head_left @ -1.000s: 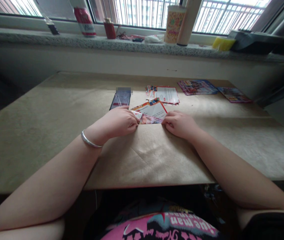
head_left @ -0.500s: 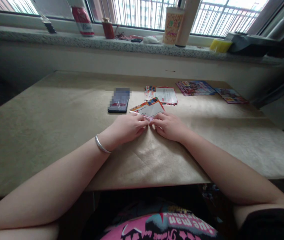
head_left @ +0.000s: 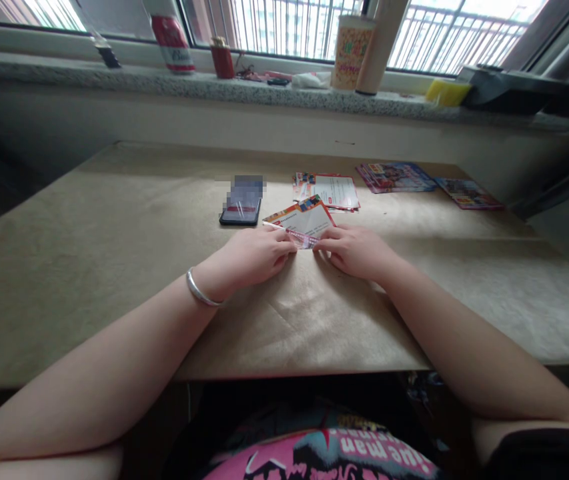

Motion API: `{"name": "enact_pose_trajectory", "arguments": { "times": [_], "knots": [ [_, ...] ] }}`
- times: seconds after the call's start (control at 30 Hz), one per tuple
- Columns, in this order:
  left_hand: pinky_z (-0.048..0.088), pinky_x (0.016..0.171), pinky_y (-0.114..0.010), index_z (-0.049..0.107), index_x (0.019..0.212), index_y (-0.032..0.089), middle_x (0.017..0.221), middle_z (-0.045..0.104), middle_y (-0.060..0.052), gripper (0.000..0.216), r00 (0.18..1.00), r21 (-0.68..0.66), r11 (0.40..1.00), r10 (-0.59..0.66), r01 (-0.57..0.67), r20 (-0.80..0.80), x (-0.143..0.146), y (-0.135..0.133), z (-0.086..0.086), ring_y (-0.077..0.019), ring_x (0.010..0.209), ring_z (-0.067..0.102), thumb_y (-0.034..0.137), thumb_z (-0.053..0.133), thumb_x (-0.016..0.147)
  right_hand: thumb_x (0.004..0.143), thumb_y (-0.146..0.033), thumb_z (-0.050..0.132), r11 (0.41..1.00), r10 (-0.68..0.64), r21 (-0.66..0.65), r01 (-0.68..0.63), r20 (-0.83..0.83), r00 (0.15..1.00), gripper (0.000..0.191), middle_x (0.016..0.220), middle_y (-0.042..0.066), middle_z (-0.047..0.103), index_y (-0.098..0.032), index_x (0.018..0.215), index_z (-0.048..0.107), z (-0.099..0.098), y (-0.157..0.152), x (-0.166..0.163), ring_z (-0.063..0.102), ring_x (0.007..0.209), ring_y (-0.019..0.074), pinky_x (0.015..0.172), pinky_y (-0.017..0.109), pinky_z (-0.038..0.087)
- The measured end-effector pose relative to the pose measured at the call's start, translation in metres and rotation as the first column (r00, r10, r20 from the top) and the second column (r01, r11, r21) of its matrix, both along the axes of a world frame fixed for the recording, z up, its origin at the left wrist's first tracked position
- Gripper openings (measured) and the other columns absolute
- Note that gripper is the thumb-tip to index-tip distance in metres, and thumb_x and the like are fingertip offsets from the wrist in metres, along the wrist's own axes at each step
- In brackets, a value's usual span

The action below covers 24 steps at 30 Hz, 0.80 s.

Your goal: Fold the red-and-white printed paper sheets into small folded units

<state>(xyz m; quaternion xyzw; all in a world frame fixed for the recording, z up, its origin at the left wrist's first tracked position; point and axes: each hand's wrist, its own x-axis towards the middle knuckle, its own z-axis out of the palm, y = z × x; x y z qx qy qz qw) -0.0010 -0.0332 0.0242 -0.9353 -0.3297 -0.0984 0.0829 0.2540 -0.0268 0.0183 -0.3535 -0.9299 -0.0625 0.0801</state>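
A printed paper card (head_left: 309, 220), white with an orange border and a colourful strip, lies tilted on the table in front of me. Its near edge is turned up into a narrow pinkish fold between my hands. My left hand (head_left: 257, 255), with a silver bangle at the wrist, has its fingers curled and pressed on the left end of that fold. On the right end, my right hand (head_left: 357, 252) pinches the edge with bent fingers. The thumbs are partly hidden. Just behind the card is a stack of similar cards (head_left: 337, 190).
A smartphone (head_left: 241, 203) lies left of the card. Two groups of colourful printed cards, a larger stack (head_left: 399, 178) and a smaller one (head_left: 469, 193), lie back right. On the windowsill stand a red-and-white can (head_left: 177, 47), a patterned cup (head_left: 351, 53) and a yellow object (head_left: 448, 93).
My right hand has slid right along the folded edge, away from the left hand, widening the gap and showing more of the fold. The left hand stays nearly in place. The view shifts slightly.
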Motion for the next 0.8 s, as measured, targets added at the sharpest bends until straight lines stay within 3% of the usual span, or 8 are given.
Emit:
{"name": "enact_pose_trajectory", "arguments": {
  "times": [0.3, 0.63, 0.8],
  "knots": [
    [0.055, 0.078, -0.032, 0.074, 0.099, 0.021, 0.105, 0.072, -0.005, 0.031, 0.994, -0.005, 0.999, 0.053, -0.053, -0.101, -0.002, -0.002, 0.013, -0.0209, 0.096, 0.067, 0.029, 0.044, 0.096, 0.083, -0.013, 0.051, 0.996, -0.073, -0.040, 0.074, 0.018, 0.997, 0.034, 0.108, 0.003, 0.072, -0.026, 0.105, 0.072, 0.006, -0.001, 0.006, 0.062, 0.093, 0.0199, 0.072, 0.031, 0.043],
    [0.052, 0.088, -0.030, 0.077, 0.091, 0.022, 0.102, 0.075, -0.002, 0.040, 0.989, -0.073, 0.993, 0.080, -0.090, -0.125, -0.008, 0.000, 0.018, -0.0180, 0.100, 0.067, 0.029, 0.038, 0.095, 0.084, -0.013, 0.048, 0.983, -0.154, -0.101, 0.155, 0.014, 0.988, 0.033, 0.108, -0.001, 0.076, -0.025, 0.093, 0.077, 0.010, 0.001, 0.015, 0.069, 0.095, 0.0198, 0.079, 0.033, 0.050],
    [0.052, 0.083, -0.027, 0.078, 0.091, 0.022, 0.104, 0.075, -0.001, 0.040, 0.983, -0.129, 0.981, 0.126, -0.143, -0.133, -0.007, 0.001, 0.022, -0.0176, 0.099, 0.068, 0.031, 0.039, 0.093, 0.083, -0.013, 0.048, 0.970, -0.210, -0.121, 0.212, 0.030, 0.977, 0.035, 0.106, -0.001, 0.076, -0.027, 0.090, 0.079, 0.011, 0.003, 0.024, 0.070, 0.090, 0.0186, 0.075, 0.032, 0.050]
  ]
}}
